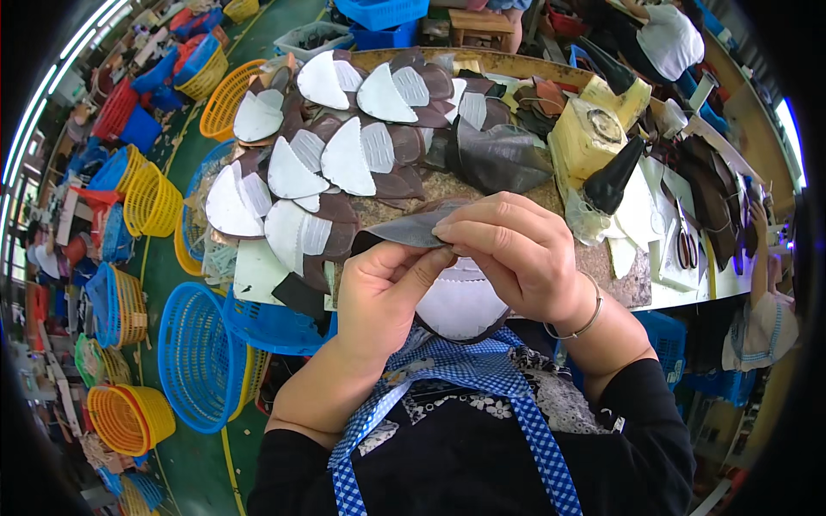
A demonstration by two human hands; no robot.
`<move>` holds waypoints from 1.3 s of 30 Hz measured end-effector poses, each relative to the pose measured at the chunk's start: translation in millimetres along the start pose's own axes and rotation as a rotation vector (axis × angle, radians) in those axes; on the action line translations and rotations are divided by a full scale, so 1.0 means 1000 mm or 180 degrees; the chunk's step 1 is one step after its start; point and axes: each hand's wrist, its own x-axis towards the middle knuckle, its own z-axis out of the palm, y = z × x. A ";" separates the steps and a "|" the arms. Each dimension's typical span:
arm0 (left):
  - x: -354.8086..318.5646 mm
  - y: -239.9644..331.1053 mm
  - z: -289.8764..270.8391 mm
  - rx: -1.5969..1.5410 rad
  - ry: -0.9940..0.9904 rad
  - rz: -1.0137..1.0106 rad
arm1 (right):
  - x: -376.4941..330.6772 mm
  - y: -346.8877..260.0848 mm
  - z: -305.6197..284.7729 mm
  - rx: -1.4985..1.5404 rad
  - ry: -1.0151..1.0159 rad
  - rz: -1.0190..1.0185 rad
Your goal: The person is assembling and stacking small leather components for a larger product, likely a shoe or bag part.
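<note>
In front of my chest I hold a dark leather shoe upper (403, 230) by its edge. My left hand (375, 299) pinches the grey edge between thumb and forefinger. From the other side my right hand (518, 251), with a bangle on its wrist, closes its fingertips on the same edge. The upper's white toe lining (463, 303), with a notched border, hangs below my fingers. What lies between the fingertips is hidden. Beyond my hands, several brown uppers with white toe linings (348, 158) lie overlapping on the worktable (389, 211).
A loose dark leather piece (501, 160) lies beyond my hands. Right of it stands a yellowish block (587, 136) with a black cone (614, 177). Scissors (686, 244) rest at the table's right. Blue baskets (200, 357) stand left; other people work nearby.
</note>
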 end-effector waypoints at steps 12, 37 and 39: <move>-0.005 -0.011 -0.002 0.0407 0.0122 0.0543 | -0.015 -0.010 0.004 -0.0313 -0.0004 0.0256; -0.001 -0.009 0.019 -0.0016 0.0937 0.0714 | -0.018 -0.017 0.009 0.1021 -0.0292 0.1464; -0.001 -0.012 -0.010 0.2557 0.0300 0.0796 | -0.023 -0.003 0.017 0.1140 0.0292 0.2288</move>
